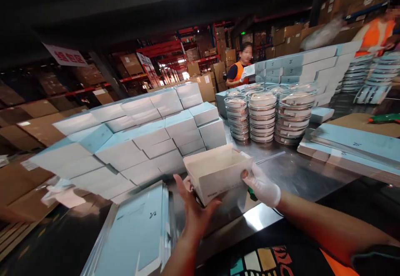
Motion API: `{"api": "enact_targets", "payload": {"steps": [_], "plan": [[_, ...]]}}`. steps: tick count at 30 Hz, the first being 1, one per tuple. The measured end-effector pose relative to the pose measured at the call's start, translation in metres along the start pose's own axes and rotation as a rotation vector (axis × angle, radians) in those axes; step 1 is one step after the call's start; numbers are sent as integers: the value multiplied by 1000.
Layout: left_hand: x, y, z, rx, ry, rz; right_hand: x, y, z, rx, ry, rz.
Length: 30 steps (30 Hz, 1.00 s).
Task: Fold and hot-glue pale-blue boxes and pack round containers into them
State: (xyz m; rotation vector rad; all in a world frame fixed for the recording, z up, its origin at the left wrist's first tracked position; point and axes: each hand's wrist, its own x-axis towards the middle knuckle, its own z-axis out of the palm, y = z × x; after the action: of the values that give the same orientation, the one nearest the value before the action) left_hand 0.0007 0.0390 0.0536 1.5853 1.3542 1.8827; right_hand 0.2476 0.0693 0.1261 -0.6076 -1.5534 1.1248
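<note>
Both hands hold one open white box [218, 172] just above the metal table [300, 176]. My left hand [194, 212], bare, cups the box's near left corner from below. My right hand [261, 186], in a white glove, grips its right end. The box looks empty inside, with its open top facing up. A stack of flat light-blue box blanks [137, 230] lies just left of my left hand.
A big pile of closed light-blue boxes [137, 136] fills the left of the table. Stacks of round clear lidded containers [270, 113] stand behind. Flat blanks [356, 142] lie at right. Two people in orange vests [239, 72] work at the back, among shelves of cartons.
</note>
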Motion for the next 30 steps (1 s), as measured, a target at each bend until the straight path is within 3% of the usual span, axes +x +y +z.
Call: {"api": "enact_targets", "payload": {"steps": [3,7,9,13,15,18,20,23,25,30], "plan": [[-2,-2,-1,-1,-57,81,-1,7,25,51,32,41],[-3,-5,-13,32,-155,119,7,7,43,-27,66,-5],[-9,-10,-16,14,-103,85,14,8,51,-108,87,20],[-25,-30,-14,-19,101,116,26,16,62,-329,295,5],[-28,-39,-14,55,39,189,31,20,57,-311,290,-30],[-23,-41,-20,153,-8,253,40,25,30,-345,178,-34],[-17,-34,-29,158,77,224,43,32,6,-618,106,91],[-6,-17,-42,106,203,111,37,52,-23,-1020,14,433],[-2,-8,-48,61,237,34,27,70,-31,-1053,-31,590],[0,5,-47,19,222,-71,9,98,-35,-914,-39,684]]}}
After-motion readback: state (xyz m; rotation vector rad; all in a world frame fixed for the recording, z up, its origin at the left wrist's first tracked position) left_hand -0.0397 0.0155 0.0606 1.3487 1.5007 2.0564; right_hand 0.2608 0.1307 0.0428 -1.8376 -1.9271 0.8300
